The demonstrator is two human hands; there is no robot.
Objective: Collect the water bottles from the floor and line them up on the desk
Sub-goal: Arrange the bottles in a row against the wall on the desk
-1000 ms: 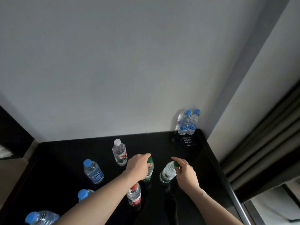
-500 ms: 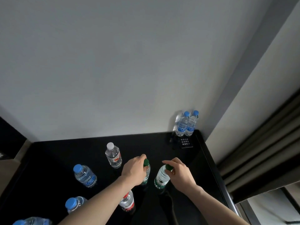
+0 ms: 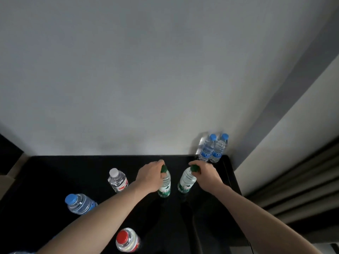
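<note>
Two green-capped water bottles stand on the black desk point(image 3: 55, 180). My left hand point(image 3: 149, 176) grips the neck of the left green-capped bottle point(image 3: 165, 186). My right hand point(image 3: 206, 174) grips the top of the right green-capped bottle point(image 3: 186, 181), which leans slightly. A white-capped bottle point(image 3: 118, 180) stands to their left. Nearer me are a blue-capped bottle point(image 3: 78, 203) and a red-capped bottle point(image 3: 127, 240). Two blue-capped bottles point(image 3: 213, 148) stand together in the desk's far right corner.
A grey wall point(image 3: 146, 70) rises directly behind the desk. Dark curtains point(image 3: 302, 180) hang past the desk's right edge. A dark cable point(image 3: 195, 226) runs along the desk beneath my right forearm.
Both hands have moved farther from me with the green-capped bottles, towards the back of the desk. The view has tilted, so the nearer bottles sit lower in frame.
</note>
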